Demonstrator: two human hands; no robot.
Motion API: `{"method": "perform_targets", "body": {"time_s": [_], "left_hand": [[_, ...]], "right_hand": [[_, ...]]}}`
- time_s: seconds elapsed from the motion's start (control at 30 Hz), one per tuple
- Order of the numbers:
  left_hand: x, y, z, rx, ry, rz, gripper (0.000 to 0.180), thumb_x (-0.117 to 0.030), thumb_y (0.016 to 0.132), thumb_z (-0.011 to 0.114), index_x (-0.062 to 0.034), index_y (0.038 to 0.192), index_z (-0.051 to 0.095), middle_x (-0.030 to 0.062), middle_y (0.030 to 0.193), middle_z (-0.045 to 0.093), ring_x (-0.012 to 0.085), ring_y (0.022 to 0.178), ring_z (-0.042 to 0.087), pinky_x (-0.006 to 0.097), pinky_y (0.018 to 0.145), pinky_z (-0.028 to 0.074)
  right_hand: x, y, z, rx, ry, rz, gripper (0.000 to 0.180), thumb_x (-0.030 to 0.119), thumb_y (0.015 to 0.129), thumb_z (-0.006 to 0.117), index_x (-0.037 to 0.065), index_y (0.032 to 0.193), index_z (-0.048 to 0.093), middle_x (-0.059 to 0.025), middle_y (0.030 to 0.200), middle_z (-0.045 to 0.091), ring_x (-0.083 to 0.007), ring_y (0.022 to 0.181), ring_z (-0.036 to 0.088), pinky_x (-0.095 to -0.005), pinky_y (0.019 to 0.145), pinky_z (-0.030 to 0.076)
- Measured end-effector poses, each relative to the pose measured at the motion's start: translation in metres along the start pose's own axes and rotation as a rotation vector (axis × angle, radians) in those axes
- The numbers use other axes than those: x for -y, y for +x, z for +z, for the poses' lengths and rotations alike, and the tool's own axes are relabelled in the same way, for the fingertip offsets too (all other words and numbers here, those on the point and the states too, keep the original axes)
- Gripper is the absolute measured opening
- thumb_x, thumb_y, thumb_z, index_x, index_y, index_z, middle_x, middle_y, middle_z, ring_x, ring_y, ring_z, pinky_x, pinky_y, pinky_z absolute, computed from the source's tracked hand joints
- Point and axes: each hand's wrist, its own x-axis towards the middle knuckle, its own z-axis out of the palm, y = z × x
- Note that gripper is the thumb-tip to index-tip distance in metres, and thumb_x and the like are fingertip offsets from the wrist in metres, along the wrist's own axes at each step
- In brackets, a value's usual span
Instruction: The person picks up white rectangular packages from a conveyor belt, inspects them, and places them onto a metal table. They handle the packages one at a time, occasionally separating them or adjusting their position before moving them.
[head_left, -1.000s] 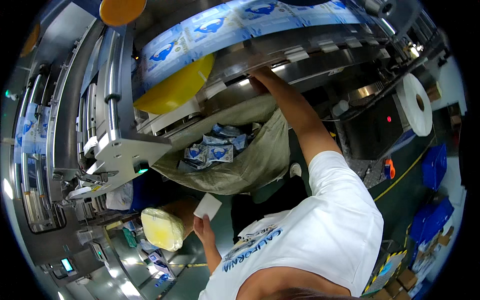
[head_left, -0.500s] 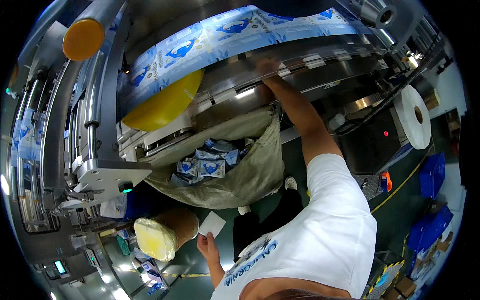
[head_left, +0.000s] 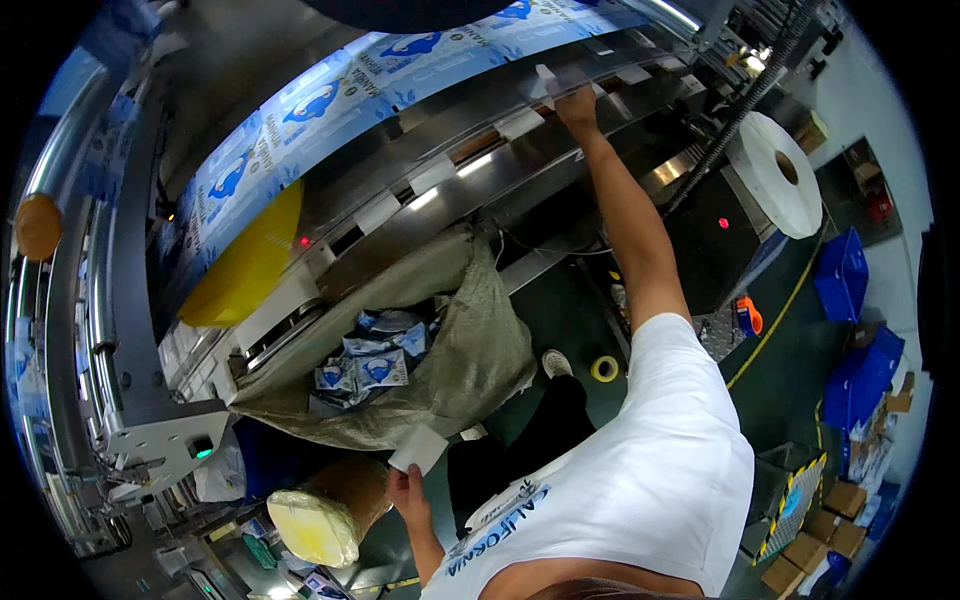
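Observation:
At the lower middle my left hand (head_left: 408, 492) is closed on the edge of a white square pad (head_left: 420, 449), holding it beside the woven sack. My right arm reaches out over the machine's metal track. There my right hand (head_left: 577, 106) has its fingers closed at a small white pad (head_left: 545, 82), which stands tilted up from the track. More white pads lie spaced along the track, such as one pad (head_left: 520, 123) left of my right hand and another pad (head_left: 433, 174) nearer the sack.
Printed blue film (head_left: 315, 105) runs behind the track, beside a yellow plate (head_left: 245, 270). The woven sack (head_left: 490, 340) hangs below with several blue-white packets (head_left: 380, 370) inside. A wrapped roll (head_left: 312, 527) stands lower left. Right are a white reel (head_left: 765, 175) and blue crates (head_left: 862, 390).
My view has shifted right, so the machine and sack appear further left. My right hand has moved rightward along the track, and a white pad now shows raised at its fingers. The left hand keeps its pad.

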Motion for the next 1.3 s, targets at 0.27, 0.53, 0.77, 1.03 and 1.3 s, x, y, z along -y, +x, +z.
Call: {"method": "perform_targets", "body": {"time_s": [0.27,0.53,0.77,1.03,1.3], "left_hand": [[-0.014,0.046,0.077,0.342,0.063,-0.048,0.025,-0.009,0.102,0.065,0.0030,0.124,0.067,0.0009,0.106,0.070,0.0087,0.095,0.061,0.026,0.085,0.047],[-0.002,0.034,0.108,0.288,-0.014,-0.031,0.028,-0.009,0.102,0.066,0.0024,0.128,0.067,0.0037,0.111,0.071,0.0109,0.098,0.063,0.027,0.087,0.050],[0.012,0.026,0.103,0.212,-0.075,-0.079,0.027,-0.004,0.101,0.063,0.0024,0.127,0.067,0.0037,0.111,0.071,0.0120,0.100,0.063,0.027,0.090,0.048],[0.019,0.023,0.117,0.296,0.020,-0.153,0.030,-0.013,0.100,0.067,0.0026,0.126,0.067,0.0049,0.111,0.072,0.0130,0.098,0.064,0.029,0.088,0.049],[0.005,0.018,0.126,0.311,-0.012,-0.105,0.033,-0.016,0.101,0.068,0.0030,0.127,0.067,0.0073,0.115,0.072,0.0151,0.103,0.064,0.032,0.094,0.050]], "right_hand": [[0.044,-0.052,-0.021,0.357,-0.175,-0.099,0.042,0.042,0.099,0.063,0.002,0.100,0.072,-0.0275,0.085,0.068,-0.0383,0.089,0.072,-0.0485,0.080,0.058],[0.075,-0.069,0.124,0.530,-0.776,-0.133,0.068,0.055,0.086,0.071,-0.002,0.121,0.064,-0.0326,0.115,0.065,-0.0485,0.101,0.067,-0.0587,0.090,0.055],[0.000,-0.009,0.072,0.605,-0.873,-0.251,0.077,0.047,0.075,0.083,-0.001,0.129,0.059,-0.0293,0.126,0.056,-0.0478,0.121,0.058,-0.0603,0.099,0.053],[-0.056,0.029,0.054,0.583,-0.995,-0.366,0.067,0.044,0.077,0.083,0.000,0.123,0.060,-0.0252,0.120,0.061,-0.0436,0.115,0.063,-0.0557,0.095,0.056],[-0.069,0.080,-0.076,0.205,-0.961,-0.208,0.044,0.034,0.088,0.077,0.000,0.114,0.069,-0.0182,0.103,0.073,-0.0333,0.094,0.072,-0.0477,0.079,0.058]]}}
